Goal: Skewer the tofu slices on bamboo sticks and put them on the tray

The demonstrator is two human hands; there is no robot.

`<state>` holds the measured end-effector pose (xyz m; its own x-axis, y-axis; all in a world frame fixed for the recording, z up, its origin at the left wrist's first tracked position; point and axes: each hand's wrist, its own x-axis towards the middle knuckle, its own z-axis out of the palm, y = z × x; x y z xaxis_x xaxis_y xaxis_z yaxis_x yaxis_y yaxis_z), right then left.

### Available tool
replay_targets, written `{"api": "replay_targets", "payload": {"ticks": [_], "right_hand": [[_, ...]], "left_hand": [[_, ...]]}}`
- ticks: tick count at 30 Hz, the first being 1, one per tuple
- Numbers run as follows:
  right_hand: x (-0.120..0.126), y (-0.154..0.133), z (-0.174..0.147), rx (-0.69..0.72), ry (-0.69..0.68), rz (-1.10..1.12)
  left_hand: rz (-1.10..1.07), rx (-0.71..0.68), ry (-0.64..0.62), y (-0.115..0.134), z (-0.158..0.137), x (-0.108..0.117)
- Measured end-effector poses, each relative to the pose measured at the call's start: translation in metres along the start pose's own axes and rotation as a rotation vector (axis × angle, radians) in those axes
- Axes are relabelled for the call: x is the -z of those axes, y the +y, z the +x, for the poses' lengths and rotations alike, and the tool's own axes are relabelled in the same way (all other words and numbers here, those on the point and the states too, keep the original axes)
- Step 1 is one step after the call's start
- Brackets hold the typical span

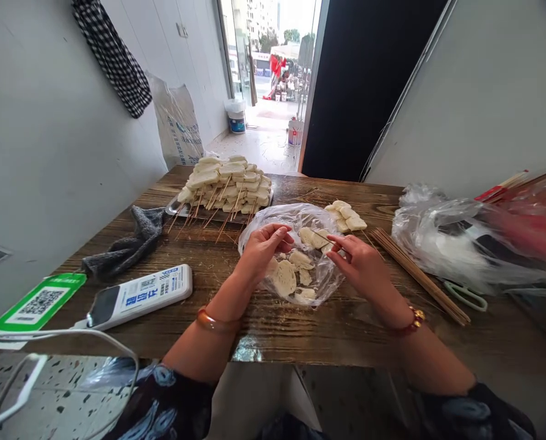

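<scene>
My right hand [358, 260] pinches a thin wooden skewer [320, 236] that points left over an open clear plastic bag [316, 296]. Pale slices that look like bread [284, 278] lie inside the bag. My left hand [264, 247] is over the bag's left side, fingers curled together; whatever they may hold is hidden. Just beyond the bag is a small pile of slices [346, 217]. A bundle of skewers [419, 275] lies right of my right hand. At the back left, a metal tray [172, 206] carries a tall stack of skewered slices [229, 180].
On the wooden table [291, 342] at left are a grey cloth [135, 238], a white device [145, 293] and a green QR card [39, 302]. Right of the skewers lie green-handled scissors [466, 296] and plastic bags [465, 238]. A cable [103, 336] hangs off the front edge.
</scene>
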<state>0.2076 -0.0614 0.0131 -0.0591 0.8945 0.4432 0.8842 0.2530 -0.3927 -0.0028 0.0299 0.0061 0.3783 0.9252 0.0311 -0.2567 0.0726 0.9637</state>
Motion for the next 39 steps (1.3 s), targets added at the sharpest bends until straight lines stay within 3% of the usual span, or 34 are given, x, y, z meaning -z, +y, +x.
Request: {"api": "replay_targets", "payload": {"ticks": [4,9,15,18,20,24,28,32,39], "right_hand": [[-0.013,0.007,0.012,0.080,-0.116,-0.014],[-0.006,0.019,-0.011,0.195,-0.273,-0.217],[0.022,0.052,-0.054,0.045,-0.300,-0.443],[0.033,0.063,-0.062,-0.061,-0.308,-0.419],[0.037,0.065,-0.060,-0.098,-0.267,-0.316],[0.038,0.056,-0.041,-0.162,-0.052,-0.250],[0.030,0.037,-0.015,-0.149,0.070,-0.162],[0.014,0.026,0.006,-0.107,0.101,-0.062],[-0.009,0.042,0.017,-0.123,0.225,-0.011]], "left_hand": [[0.004,-0.011,-0.005,0.001,-0.001,0.000],[-0.018,-0.009,0.005,0.000,-0.001,-0.001],[-0.019,-0.014,0.007,0.000,0.000,-0.001],[0.031,-0.047,0.042,0.000,0.000,0.000],[0.078,-0.073,0.066,0.000,0.000,0.000],[0.213,-0.095,0.026,0.000,0.000,-0.001],[0.494,-0.121,-0.150,0.002,-0.003,-0.005],[0.709,-0.189,-0.339,0.001,-0.007,-0.006],[0.825,-0.242,-0.494,0.004,-0.009,0.001]]}}
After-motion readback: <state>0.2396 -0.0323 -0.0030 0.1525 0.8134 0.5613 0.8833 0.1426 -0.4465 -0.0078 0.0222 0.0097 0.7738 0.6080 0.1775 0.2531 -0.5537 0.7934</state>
